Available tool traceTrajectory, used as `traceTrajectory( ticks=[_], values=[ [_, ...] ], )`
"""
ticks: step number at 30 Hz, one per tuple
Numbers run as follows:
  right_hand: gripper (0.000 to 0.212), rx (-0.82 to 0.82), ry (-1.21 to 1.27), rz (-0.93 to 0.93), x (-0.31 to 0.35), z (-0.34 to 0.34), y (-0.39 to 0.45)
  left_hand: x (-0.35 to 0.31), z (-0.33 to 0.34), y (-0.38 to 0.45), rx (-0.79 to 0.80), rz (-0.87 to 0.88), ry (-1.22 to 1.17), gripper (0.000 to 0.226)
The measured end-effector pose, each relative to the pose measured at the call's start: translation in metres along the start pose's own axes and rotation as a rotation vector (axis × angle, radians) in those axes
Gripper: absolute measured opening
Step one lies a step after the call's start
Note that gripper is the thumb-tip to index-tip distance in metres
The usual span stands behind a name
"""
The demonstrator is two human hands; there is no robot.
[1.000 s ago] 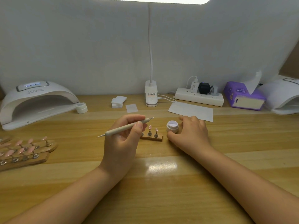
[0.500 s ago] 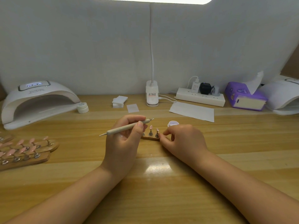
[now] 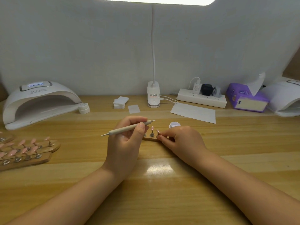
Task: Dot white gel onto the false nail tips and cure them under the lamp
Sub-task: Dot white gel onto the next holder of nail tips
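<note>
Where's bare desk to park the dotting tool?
Bare wood lies between the white nail lamp and the left hand, and right of the right hand below the white paper sheet. It is crowded around the small wooden nail stand and the open gel jar.

Table (image 3: 227, 143): wood planks w/ glossy varnish, lamp glare showing in the centre. Wall (image 3: 81, 46): matt, faintly textured, pale grey. Cure lamp (image 3: 40, 101): smooth white plastic, semi-gloss. Jar (image 3: 84, 108) beside it: white plastic. Pen (image 3: 129, 128): matt beige barrel, metal tips both ends. Small stand (image 3: 150, 138): bare wood, w/ shiny metal holders; tips (image 3: 152, 128) on it glossy pink. Racks (image 3: 29, 153) at left: wood, metal holders, pink glossy tips. Pads (image 3: 121, 102): soft matt white. Sheet (image 3: 193, 112): matt paper. Strip (image 3: 201, 98): smooth white plastic. Tissue pack (image 3: 246, 98): purple plastic film, slight sheen.
</note>
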State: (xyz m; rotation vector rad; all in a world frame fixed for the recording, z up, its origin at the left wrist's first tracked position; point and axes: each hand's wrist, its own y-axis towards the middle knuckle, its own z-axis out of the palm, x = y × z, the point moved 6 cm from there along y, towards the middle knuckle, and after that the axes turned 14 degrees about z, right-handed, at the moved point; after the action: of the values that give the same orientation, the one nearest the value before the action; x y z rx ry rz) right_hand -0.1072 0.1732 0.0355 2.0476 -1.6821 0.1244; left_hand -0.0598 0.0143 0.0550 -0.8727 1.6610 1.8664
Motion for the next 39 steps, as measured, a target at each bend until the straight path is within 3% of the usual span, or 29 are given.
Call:
traceTrajectory(
  ticks=[7, 20, 39],
  values=[
    [0.017, -0.083, 0.099, -0.058, 0.007, -0.01, -0.007, -0.002, 0.0, 0.001, 0.003, 0.013, 0.021, 0.015],
    [0.003, -0.134, 0.682, -0.103, 0.023, -0.046, -0.009, -0.044, -0.002, 0.022, -0.008, 0.203, 0.082, 0.015],
    [0.008, -0.237, 0.663, -0.172, 0.036, -0.068, -0.016, -0.062, -0.001, 0.028, 0.009, 0.297, 0.191, 0.015]
  ],
)
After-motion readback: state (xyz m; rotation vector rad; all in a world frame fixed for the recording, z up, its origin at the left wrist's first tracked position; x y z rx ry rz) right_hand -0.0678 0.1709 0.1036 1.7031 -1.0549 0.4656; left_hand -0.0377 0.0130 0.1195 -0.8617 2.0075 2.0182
